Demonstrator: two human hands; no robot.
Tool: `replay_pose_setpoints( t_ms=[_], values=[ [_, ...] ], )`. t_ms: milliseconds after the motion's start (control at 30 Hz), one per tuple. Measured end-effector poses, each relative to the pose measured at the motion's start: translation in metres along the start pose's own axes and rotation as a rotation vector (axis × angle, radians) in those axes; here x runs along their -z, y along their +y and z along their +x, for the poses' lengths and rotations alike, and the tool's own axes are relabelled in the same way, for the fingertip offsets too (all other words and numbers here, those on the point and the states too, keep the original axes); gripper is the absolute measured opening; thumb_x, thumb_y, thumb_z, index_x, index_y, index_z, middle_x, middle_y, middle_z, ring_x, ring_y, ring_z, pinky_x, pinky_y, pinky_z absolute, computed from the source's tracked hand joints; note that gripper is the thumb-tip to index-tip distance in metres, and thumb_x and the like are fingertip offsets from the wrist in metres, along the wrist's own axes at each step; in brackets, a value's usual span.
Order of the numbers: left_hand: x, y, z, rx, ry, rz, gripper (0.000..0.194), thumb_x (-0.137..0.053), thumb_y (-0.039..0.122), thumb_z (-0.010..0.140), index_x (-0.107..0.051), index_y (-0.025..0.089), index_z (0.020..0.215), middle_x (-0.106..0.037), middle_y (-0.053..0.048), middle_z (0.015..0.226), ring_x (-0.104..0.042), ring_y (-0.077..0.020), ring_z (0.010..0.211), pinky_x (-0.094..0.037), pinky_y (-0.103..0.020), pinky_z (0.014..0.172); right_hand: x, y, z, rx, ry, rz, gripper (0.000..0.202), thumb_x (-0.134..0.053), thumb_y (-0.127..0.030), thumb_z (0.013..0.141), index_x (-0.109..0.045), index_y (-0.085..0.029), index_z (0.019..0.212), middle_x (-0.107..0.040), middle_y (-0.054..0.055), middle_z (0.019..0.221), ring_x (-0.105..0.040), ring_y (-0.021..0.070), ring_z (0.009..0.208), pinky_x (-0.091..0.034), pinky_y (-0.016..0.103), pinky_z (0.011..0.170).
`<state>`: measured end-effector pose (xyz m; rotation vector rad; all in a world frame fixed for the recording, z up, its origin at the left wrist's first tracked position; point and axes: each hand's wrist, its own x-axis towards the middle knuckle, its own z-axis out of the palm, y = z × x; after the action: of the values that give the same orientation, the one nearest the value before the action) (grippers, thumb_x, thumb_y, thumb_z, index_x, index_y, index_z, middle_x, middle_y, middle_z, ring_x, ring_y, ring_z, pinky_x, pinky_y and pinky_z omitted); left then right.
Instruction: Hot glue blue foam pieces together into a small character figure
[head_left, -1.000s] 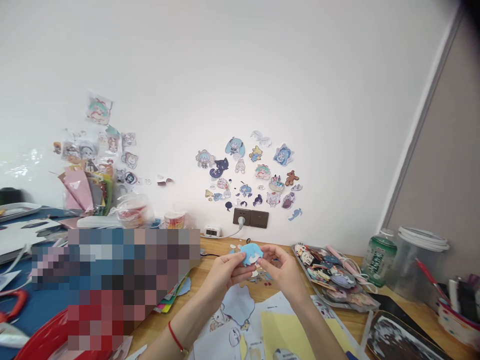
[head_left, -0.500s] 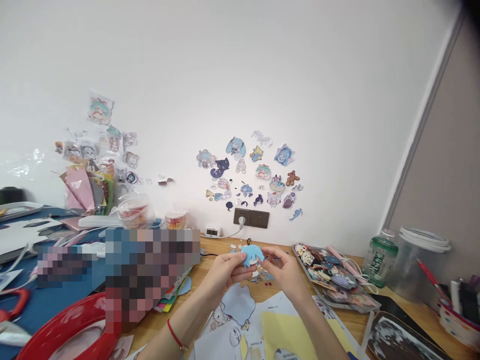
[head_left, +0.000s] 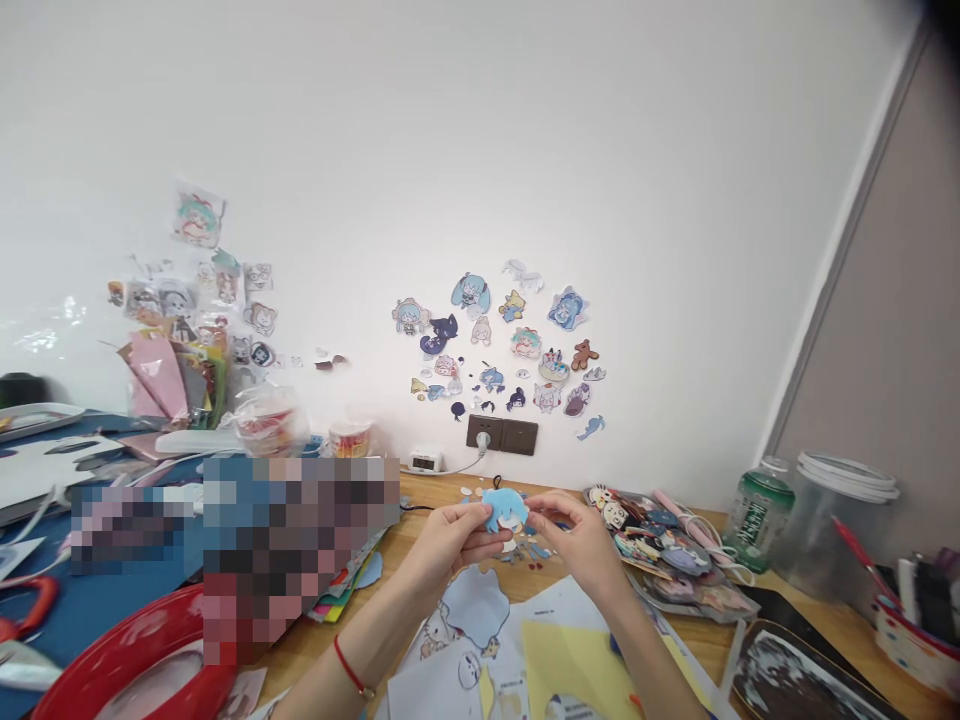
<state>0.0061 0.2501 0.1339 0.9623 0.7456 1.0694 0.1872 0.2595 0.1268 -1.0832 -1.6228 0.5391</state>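
A small light-blue cutout [head_left: 504, 507] with a white part is held up above the desk. My left hand [head_left: 459, 538] pinches its left edge between thumb and fingers. At its right edge are the closed fingertips of my right hand [head_left: 571, 530], which also hold it. Behind and below the cutout, small coloured paper pieces [head_left: 536, 552] lie scattered on the wooden desk. Nearer to me are a pale-blue paper shape [head_left: 476, 605], printed sheets and a yellow sheet [head_left: 574, 665].
On the right are a tray of cutouts [head_left: 675, 560], a green-labelled bottle [head_left: 761, 515], a clear bucket [head_left: 840, 520] and a pen cup [head_left: 919, 640]. A red basin [head_left: 142, 650] sits at the left. Character cutouts cover parts of the wall above a socket [head_left: 502, 435].
The blue cutout has turned slightly between my hands, showing more of its white part. My right fingers have shifted a little along its right edge.
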Motion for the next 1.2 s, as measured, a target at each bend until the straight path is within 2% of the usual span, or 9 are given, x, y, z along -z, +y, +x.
replay_pose_setpoints(
  t_ms=[367,700,867,1033,1200],
  values=[
    [-0.001,-0.005,0.002,-0.016,0.048,-0.010,0.021,-0.063,0.024,0.078,-0.068,0.007,0.088,-0.072,-0.015,0.089,-0.068,-0.0215,0.085,-0.055,-0.024,0.075,0.000,-0.008,-0.003,0.021,0.005,-0.062,0.015,-0.064,-0.030,0.068,-0.071,-0.019,0.077,-0.068,0.006,0.081,-0.058,0.0201,0.073,-0.046,0.033,0.070],
    [-0.004,-0.008,0.004,-0.032,0.101,0.001,0.018,-0.059,0.023,0.081,-0.068,0.008,0.085,-0.072,-0.013,0.085,-0.069,-0.0198,0.079,-0.056,-0.023,0.072,-0.002,-0.011,-0.004,-0.019,0.023,-0.061,0.017,-0.065,-0.032,0.069,-0.072,-0.020,0.078,-0.069,0.005,0.078,-0.058,0.0200,0.072,-0.046,0.033,0.070],
    [-0.005,-0.011,0.005,-0.067,0.146,0.015,0.016,-0.060,0.023,0.080,-0.068,0.008,0.080,-0.073,-0.011,0.079,-0.069,-0.0197,0.076,-0.056,-0.023,0.070,-0.004,-0.011,-0.005,-0.061,0.017,0.006,0.019,-0.065,-0.033,0.068,-0.071,-0.019,0.080,-0.069,0.007,0.081,-0.060,0.0217,0.074,-0.047,0.034,0.072],
    [-0.005,-0.013,0.007,-0.115,0.173,0.025,0.013,-0.062,0.021,0.079,-0.068,0.010,0.081,-0.073,-0.007,0.075,-0.070,-0.0186,0.072,-0.056,-0.022,0.067,-0.008,-0.009,-0.004,-0.134,0.015,0.151,0.032,-0.054,-0.040,0.076,-0.067,-0.015,0.093,-0.070,0.009,0.082,-0.063,0.0223,0.078,-0.049,0.033,0.068],
    [-0.005,-0.015,0.007,-0.127,0.162,0.034,0.016,-0.064,0.024,0.076,-0.069,0.011,0.083,-0.073,-0.007,0.075,-0.070,-0.0193,0.071,-0.056,-0.024,0.068,-0.014,-0.008,-0.005,-0.201,0.003,0.229,0.037,-0.062,-0.044,0.068,-0.065,-0.015,0.091,-0.069,0.006,0.076,-0.061,0.0183,0.064,-0.048,0.029,0.056]
  ],
)
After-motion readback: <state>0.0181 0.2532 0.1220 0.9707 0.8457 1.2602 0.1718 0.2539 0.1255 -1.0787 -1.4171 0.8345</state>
